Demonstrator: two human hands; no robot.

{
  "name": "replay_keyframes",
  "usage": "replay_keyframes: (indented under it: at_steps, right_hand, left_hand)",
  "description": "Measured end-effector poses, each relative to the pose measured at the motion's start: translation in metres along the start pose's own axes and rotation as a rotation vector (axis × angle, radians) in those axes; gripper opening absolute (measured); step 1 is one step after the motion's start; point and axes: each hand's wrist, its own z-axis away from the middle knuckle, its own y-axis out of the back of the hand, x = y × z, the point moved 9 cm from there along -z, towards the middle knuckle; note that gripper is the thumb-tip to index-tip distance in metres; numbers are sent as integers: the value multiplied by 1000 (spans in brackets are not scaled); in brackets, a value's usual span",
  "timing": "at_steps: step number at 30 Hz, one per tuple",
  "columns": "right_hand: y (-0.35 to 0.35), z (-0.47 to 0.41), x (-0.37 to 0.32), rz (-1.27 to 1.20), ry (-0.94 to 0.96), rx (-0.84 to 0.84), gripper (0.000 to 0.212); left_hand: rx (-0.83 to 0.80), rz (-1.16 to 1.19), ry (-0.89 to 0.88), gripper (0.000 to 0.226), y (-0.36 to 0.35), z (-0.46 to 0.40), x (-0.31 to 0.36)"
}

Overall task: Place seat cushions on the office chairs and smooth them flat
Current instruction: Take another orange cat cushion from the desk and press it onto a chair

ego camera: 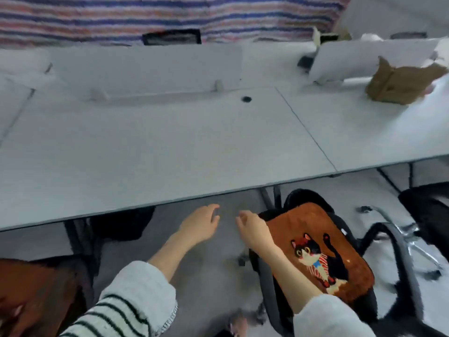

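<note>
The brown seat cushion (323,249) with a cat picture stitched on it lies flat on the seat of a black office chair (303,198), low and right of centre, just in front of the white bench (170,142). The chair's dark seat edge shows past the cushion's far and left sides, and a grey armrest (403,254) curves along its right.

The right hand (252,229) rests at the cushion's far left corner, its forearm lying across the cushion's left edge; the fingers (243,216) are curled loosely, and whether they pinch the fabric cannot be told (the corner is hidden under the hand). The left hand (201,224) hangs beside it over the grey floor, apart from the cushion, its fingers relaxed and grasping nothing.

At the lower left corner a second brown cushion (36,288) shows, blurred. On the bench's far right sits a crumpled brown paper bag (398,86), and behind the bench hangs a striped cloth (170,18).
</note>
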Motion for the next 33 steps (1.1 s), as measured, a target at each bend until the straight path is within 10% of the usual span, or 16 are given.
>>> replay_keyframes:
  at_steps: [15,33]
  right_hand:
    - [-246,243,-411,40,637,-136,32]
    - [-618,539,-774,237,1197,-714,43]
  left_hand:
    - [510,50,388,45,221,445,-356]
    - [1131,116,834,38,298,898,-675]
